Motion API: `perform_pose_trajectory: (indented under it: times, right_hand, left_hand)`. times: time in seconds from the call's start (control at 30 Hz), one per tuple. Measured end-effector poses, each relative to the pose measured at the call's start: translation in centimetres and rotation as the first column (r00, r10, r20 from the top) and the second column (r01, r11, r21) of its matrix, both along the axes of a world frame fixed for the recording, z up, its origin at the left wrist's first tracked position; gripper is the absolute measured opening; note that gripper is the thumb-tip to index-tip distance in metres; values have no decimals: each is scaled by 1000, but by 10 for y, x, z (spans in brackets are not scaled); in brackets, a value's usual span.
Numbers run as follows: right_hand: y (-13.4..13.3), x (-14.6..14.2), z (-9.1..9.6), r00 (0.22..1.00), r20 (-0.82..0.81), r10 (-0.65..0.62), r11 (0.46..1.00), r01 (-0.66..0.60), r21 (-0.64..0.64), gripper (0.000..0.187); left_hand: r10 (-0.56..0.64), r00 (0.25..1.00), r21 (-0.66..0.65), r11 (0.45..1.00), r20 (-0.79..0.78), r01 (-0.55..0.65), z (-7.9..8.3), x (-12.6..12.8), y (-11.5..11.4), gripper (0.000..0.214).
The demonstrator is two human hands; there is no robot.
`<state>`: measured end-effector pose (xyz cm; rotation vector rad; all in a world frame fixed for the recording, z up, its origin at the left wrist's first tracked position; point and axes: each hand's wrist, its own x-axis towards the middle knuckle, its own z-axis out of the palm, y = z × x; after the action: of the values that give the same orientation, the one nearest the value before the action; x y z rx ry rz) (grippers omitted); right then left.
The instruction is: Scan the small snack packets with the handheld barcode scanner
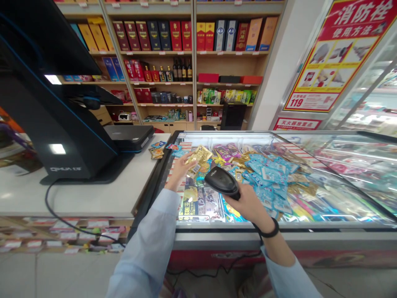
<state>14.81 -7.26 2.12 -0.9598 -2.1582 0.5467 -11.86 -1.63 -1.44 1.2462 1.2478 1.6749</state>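
Observation:
My left hand [180, 169] is closed on a gold snack packet [200, 156], whose barcode label faces up at its lower edge. In my right hand [249, 205] is a black barcode scanner [221, 181], its head tilted toward the gold packet and a little apart from it. Both hands are over the glass top of a chest freezer [198, 225]. Blue packets [269, 174] are heaped to the right of the scanner. Purple packets [226, 152] lie just beyond the gold one. Part of my right hand's grip is hidden behind the scanner.
To the left, a black checkout terminal [71, 140] stands on a white counter [102, 203]. Several small packets [156, 152] lie at the counter's right edge. The scanner's cord [214, 273] hangs in front of the freezer. Shelves of boxed bottles [161, 35] line the back.

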Motion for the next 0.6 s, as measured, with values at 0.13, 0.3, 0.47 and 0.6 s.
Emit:
perform_pose_trajectory:
  times: [0.13,0.3,0.47,0.6]
  right_hand:
    - [-3,-5,-4,999,3,35,999,-35,-28,11]
    - [-4,-9,-3,999,8,51,998,-51,-24,11]
    - [-3,-10,-3,999,27,40,999,-40,-8,12]
    - [-2,-10,-5,999,36,37,999,-37,-7,9]
  left_hand:
    - [-8,999,40,999,-33,9,-2,1,2,57]
    - [-12,1000,21,1000,8,12,-5,1,3,57]
    - [-20,998,-7,1000,52,20,-2,2,0,59]
    - [-30,998,-11,999,63,30,-1,3,-1,59]
